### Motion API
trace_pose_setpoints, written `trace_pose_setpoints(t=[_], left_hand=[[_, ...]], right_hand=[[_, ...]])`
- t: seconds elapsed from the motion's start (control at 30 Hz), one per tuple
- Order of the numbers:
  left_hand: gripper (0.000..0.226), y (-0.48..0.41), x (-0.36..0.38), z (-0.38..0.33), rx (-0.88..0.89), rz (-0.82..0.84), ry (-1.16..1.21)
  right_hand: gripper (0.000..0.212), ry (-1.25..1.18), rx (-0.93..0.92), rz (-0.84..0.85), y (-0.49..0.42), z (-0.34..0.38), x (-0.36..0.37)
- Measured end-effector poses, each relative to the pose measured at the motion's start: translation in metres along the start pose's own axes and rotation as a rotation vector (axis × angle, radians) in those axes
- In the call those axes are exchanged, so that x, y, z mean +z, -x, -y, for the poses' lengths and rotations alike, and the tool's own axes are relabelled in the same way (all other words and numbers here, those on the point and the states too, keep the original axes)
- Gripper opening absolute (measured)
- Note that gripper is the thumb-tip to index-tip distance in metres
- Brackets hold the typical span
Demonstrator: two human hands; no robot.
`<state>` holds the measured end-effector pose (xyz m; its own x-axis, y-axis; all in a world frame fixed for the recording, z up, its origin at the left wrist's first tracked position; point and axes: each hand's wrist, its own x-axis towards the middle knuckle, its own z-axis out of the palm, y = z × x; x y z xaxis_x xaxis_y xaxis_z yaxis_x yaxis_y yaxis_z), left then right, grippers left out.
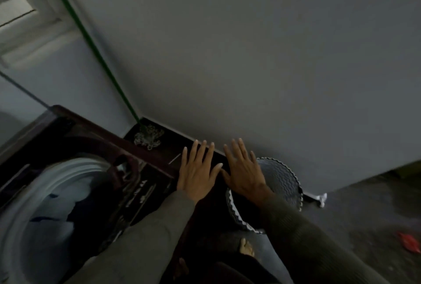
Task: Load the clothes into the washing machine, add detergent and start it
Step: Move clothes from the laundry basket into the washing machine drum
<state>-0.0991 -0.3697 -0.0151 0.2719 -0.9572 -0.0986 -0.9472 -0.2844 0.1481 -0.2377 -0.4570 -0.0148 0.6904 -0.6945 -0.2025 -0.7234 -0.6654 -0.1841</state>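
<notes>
A dark top-loading washing machine [145, 190] fills the lower left, its lid up. White and dark blue clothes [59, 213] lie inside its pale drum. My left hand [197, 170] and my right hand [245, 170] are held out side by side, palms down, fingers spread, each holding nothing. They hover to the right of the machine, above a grey woven laundry basket [284, 179] that stands on the floor by the wall. The inside of the basket is dark and I cannot tell what it holds. No detergent is in sight.
A green-handled mop [148, 135] leans in the corner behind the machine. A grey wall rises ahead. A red item [410, 242] lies on the floor at far right, a small white thing [322, 198] at the wall's base. My bare feet [247, 247] show below.
</notes>
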Motion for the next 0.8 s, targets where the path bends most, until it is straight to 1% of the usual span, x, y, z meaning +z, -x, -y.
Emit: trace_pose_setpoints(t=[0.07, 0.2, 0.4, 0.53, 0.7, 0.8], left_hand=[[0.078, -0.008, 0.012, -0.022, 0.023, 0.048, -0.014], [0.08, -0.017, 0.042, -0.062, 0.052, 0.144, -0.035], [0.089, -0.02, 0.09, -0.109, 0.121, 0.286, -0.037], [0.08, -0.023, 0.123, -0.124, 0.148, 0.372, -0.045], [0.084, -0.048, 0.165, -0.131, 0.196, 0.435, -0.009], [0.078, -0.068, 0.201, -0.129, 0.168, 0.485, 0.042]], right_hand=[[0.087, -0.025, 0.032, 0.019, 0.008, -0.025, 0.01], [0.075, -0.1, 0.114, 0.073, 0.029, -0.07, 0.04], [0.077, -0.143, 0.212, 0.216, 0.065, -0.121, 0.093], [0.079, -0.173, 0.291, 0.321, 0.074, -0.145, 0.131], [0.077, -0.222, 0.376, 0.385, 0.07, -0.169, 0.167], [0.077, -0.249, 0.428, 0.429, 0.06, -0.185, 0.194]])
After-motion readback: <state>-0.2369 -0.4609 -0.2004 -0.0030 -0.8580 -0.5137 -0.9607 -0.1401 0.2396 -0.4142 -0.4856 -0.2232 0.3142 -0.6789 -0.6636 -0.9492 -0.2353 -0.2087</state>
